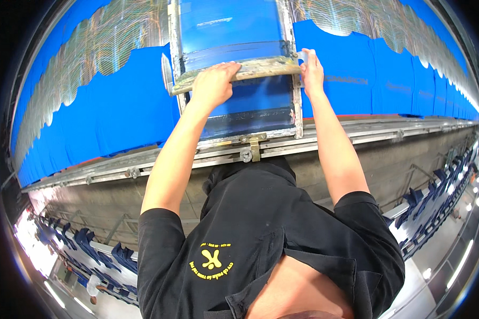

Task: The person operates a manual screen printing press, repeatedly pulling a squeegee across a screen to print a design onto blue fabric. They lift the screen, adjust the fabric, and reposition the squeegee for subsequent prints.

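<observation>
At upper centre, a long stained bar (269, 67) spans a framed screen (298, 114). The left hand (213, 85) is clamped on the bar left of its middle, the right hand (312, 72) on its right end. Blue fabric pieces (341, 72) lie along the surface (135, 34), upper left and upper right

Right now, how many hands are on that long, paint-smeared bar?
2. The left hand grips the bar left of its middle; the right hand holds its right end. No others show there.
</observation>
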`<state>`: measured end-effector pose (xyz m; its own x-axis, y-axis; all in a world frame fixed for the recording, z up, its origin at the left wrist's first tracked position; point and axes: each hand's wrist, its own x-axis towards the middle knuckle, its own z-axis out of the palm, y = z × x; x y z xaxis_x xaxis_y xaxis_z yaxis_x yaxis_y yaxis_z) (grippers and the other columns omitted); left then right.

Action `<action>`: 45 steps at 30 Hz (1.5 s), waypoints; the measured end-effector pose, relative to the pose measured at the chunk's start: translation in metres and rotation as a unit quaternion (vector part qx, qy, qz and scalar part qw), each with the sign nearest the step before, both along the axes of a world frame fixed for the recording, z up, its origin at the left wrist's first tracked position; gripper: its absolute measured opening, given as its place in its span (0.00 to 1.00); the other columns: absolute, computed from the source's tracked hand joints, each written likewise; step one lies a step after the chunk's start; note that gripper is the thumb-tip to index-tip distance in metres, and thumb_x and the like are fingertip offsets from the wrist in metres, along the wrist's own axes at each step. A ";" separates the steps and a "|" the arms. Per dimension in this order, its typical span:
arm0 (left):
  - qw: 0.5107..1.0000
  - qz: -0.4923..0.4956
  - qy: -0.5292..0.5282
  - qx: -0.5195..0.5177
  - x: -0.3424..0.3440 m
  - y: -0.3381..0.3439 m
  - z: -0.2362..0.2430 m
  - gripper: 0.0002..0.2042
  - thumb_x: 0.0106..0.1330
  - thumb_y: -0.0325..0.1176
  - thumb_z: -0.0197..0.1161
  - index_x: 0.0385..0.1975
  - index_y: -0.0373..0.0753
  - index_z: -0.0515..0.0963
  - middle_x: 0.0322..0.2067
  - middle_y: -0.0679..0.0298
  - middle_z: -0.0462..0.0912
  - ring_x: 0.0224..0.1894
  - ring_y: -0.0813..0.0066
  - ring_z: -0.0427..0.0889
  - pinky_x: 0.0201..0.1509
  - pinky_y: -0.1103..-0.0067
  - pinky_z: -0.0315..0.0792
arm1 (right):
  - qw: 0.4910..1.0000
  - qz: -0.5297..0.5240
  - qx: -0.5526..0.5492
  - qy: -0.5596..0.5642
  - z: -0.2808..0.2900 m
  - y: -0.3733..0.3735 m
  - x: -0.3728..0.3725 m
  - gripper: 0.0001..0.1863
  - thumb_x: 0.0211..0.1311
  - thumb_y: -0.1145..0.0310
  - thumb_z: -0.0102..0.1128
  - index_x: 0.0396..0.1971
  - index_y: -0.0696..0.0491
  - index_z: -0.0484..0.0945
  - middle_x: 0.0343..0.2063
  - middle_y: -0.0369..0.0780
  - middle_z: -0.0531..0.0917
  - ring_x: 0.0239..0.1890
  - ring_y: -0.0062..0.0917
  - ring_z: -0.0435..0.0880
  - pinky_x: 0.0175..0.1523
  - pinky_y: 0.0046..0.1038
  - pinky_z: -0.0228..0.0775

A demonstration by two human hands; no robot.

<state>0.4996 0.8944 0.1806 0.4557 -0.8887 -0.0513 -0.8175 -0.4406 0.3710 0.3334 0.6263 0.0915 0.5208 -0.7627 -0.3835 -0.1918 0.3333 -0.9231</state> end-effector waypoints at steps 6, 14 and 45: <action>0.992 -0.022 -0.109 -0.053 -0.018 -0.002 -0.065 0.34 0.56 0.21 0.66 0.68 0.46 0.77 0.71 0.63 0.78 0.71 0.51 0.77 0.71 0.62 0.76 | 0.997 -0.018 -0.069 0.011 -0.019 -0.014 0.002 0.28 0.82 0.38 0.50 0.57 0.45 0.85 0.23 0.26 0.71 0.22 0.11 0.62 0.26 0.19 0.52; 0.993 0.015 0.072 0.093 0.038 -0.044 0.000 0.29 0.60 0.27 0.64 0.65 0.52 0.82 0.61 0.60 0.86 0.62 0.53 0.84 0.65 0.61 0.79 | 0.999 -0.030 0.015 -0.021 -0.010 -0.013 -0.005 0.33 0.80 0.32 0.47 0.58 0.44 0.85 0.21 0.27 0.69 0.20 0.11 0.60 0.25 0.20 0.51; 0.989 -0.008 0.035 0.142 -0.151 0.065 -0.018 0.38 0.55 0.18 0.62 0.72 0.47 0.76 0.72 0.57 0.76 0.77 0.59 0.71 0.80 0.68 0.65 | 0.959 -0.044 -0.279 0.019 -0.031 0.075 -0.294 0.19 0.78 0.62 0.61 0.26 0.58 0.79 0.24 0.46 0.78 0.30 0.43 0.82 0.37 0.42 0.73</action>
